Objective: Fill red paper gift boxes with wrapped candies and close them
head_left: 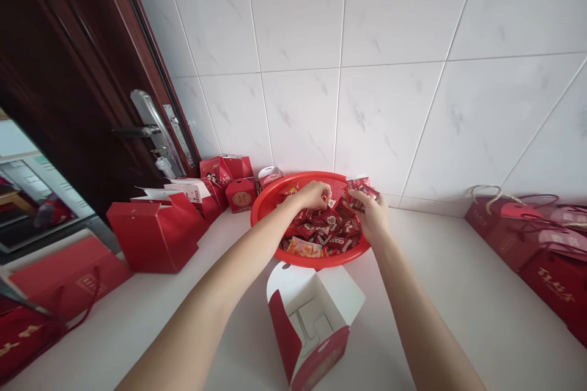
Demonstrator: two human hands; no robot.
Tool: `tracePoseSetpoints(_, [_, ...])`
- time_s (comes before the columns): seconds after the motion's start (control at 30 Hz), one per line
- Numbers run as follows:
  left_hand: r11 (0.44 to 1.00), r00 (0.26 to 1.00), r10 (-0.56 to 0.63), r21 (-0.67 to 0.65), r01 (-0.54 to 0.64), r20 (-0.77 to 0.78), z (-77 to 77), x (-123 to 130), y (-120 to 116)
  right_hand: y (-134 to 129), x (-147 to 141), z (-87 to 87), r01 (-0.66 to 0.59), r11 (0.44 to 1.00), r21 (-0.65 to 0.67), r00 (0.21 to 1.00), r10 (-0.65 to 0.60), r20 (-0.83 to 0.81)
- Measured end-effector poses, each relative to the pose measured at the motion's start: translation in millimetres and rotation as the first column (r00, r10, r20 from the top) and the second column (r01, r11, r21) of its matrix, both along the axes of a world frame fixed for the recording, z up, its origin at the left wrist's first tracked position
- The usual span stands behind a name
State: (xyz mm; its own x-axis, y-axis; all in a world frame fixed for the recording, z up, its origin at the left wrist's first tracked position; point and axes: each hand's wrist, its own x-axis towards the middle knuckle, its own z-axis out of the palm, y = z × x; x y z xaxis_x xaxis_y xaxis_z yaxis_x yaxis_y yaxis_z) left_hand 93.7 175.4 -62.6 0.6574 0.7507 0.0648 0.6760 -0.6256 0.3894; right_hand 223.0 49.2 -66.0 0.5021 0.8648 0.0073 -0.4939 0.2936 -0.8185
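Your L hand point(314, 195), mid-frame, curls over pkts point(332, 221) in the red basket point(321, 261), can't tell if it's gripping any; your R hand point(373, 211), right of ctr, pinches foil pkts point(358, 184); press lightly.

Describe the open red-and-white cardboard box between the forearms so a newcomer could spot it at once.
Below the white tiled wall sits a rounded red plastic basket of wrapped packets. Just in front, between two bare forearms, stands the open red-and-white cardboard box. Unlike the red cardboard boxes to the left, it stands alone, baring its white bottom.
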Motion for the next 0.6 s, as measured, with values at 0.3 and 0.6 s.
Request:
tracePoseSetpoints(0.3, [0.993, 0.952, -0.042, -0.095, 0.074, 0.304, 7.5, -1.5, -0.8, 2.6, 0.2, -0.5, 0.001, 1.0, 0.003, 1.0, -0.001, -0.011])
tracePoseSetpoints(0.6, [0.955, 0.845, -0.111, -0.181, 0.237, 0.524, 18.9, -3.4, -8.1, 2.7, 0.2, 1.0, -0.011, 1.0, 0.013, 0.999, 0.012, -0.042])
